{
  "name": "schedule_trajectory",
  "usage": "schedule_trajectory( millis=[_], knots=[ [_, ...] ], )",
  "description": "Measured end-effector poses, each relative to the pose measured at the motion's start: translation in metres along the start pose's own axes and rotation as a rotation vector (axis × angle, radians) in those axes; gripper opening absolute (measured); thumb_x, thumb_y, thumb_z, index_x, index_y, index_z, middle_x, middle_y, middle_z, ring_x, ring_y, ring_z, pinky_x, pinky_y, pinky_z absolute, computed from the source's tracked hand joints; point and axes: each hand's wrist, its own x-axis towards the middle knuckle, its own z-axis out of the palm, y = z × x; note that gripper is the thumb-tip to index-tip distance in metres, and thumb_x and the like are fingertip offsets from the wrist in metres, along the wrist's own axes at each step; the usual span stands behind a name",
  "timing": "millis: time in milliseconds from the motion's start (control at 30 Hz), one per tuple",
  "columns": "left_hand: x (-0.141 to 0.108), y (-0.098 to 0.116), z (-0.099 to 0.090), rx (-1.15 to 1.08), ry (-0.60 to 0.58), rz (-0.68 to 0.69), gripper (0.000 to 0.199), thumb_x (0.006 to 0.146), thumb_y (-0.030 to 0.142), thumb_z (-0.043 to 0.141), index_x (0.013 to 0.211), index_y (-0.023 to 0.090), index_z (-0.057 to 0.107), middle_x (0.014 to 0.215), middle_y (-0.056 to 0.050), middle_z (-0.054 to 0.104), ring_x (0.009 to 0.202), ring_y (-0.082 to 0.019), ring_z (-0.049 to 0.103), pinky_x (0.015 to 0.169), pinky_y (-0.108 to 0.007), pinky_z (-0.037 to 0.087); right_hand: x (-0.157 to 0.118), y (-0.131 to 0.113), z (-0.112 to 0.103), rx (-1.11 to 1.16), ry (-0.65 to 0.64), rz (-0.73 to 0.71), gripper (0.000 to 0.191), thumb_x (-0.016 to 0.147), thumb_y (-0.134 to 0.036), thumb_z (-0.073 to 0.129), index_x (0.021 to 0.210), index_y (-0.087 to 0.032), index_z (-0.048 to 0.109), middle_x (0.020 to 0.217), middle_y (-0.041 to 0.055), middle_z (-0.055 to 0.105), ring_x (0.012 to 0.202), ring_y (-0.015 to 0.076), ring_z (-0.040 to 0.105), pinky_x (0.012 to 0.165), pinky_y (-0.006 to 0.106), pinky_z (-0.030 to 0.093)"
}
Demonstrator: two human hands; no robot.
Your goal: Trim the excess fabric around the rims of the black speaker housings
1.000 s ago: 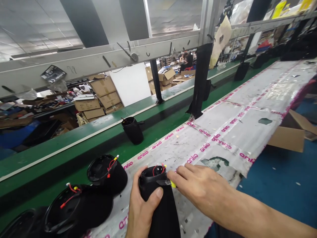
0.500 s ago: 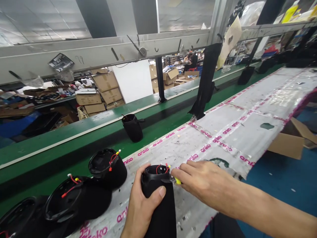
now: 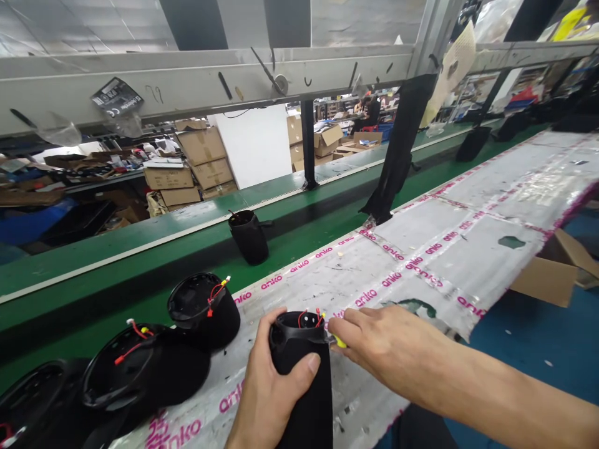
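My left hand (image 3: 281,380) is wrapped round a black fabric-covered cylinder (image 3: 306,399), thumb on its near side. The cylinder's open rim faces up and shows red wires with a yellow piece inside. At the rim's right side, my right hand (image 3: 369,333) is closed on a small yellow tool (image 3: 340,342), most of it hidden by the fingers. The tool's front end meets the rim. To the left stand similar black cylinders (image 3: 224,318) with red wires over their rims; another (image 3: 152,374) leans beside them.
A further black cylinder (image 3: 250,240) stands on the green conveyor (image 3: 299,246). The bench cover (image 3: 346,268) carries pink printed tape. A black-wrapped post (image 3: 402,146) rises at the bench edge. Cardboard box (image 3: 545,277) at right. A person sits far back.
The view has shifted slightly. Both hands remain at the cylinder in nearly the same pose, a little further right in the picture.
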Motion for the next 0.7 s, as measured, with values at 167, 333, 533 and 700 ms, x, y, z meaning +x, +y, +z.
schedule_trajectory(
  millis=[167, 333, 533, 700],
  knots=[
    [-0.003, 0.009, 0.006, 0.03, 0.058, -0.007, 0.068, 0.066, 0.043, 0.081, 0.127, 0.027, 0.057, 0.123, -0.008, 0.069, 0.12, -0.035, 0.059, 0.108, -0.049, 0.039, 0.001, 0.001, 0.001, -0.026, 0.005, -0.037, 0.017, 0.09, -0.015, 0.06, 0.101, -0.02, 0.049, 0.077, -0.0002, 0.058, 0.053, 0.0147, 0.052, 0.046, 0.033, 0.021],
    [-0.007, 0.021, 0.012, 0.016, 0.08, -0.019, 0.064, 0.066, 0.045, 0.079, 0.123, 0.026, 0.058, 0.117, -0.008, 0.07, 0.116, -0.036, 0.061, 0.105, -0.049, 0.039, 0.004, -0.001, -0.001, -0.02, -0.027, -0.01, 0.014, 0.093, -0.018, 0.06, 0.102, -0.019, 0.049, 0.076, -0.0003, 0.059, 0.053, 0.0154, 0.053, 0.046, 0.033, 0.02],
    [0.0, 0.013, 0.006, -0.111, 0.005, -0.026, 0.069, 0.067, 0.056, 0.078, 0.125, 0.025, 0.057, 0.115, -0.007, 0.072, 0.108, -0.032, 0.065, 0.099, -0.041, 0.045, 0.009, 0.0, -0.008, 0.309, -0.044, 0.033, 0.008, 0.103, -0.028, 0.052, 0.102, -0.02, 0.052, 0.085, 0.0, 0.068, 0.068, 0.0178, 0.065, 0.054, 0.03, 0.034],
    [0.003, 0.006, 0.004, -0.191, -0.072, -0.041, 0.068, 0.069, 0.055, 0.078, 0.125, 0.023, 0.056, 0.118, -0.009, 0.072, 0.108, -0.033, 0.066, 0.103, -0.044, 0.043, 0.006, -0.002, -0.008, 0.504, 0.036, 0.158, 0.012, 0.107, -0.029, 0.045, 0.112, -0.021, 0.053, 0.097, 0.0017, 0.07, 0.085, 0.0183, 0.068, 0.068, 0.029, 0.042]
  ],
)
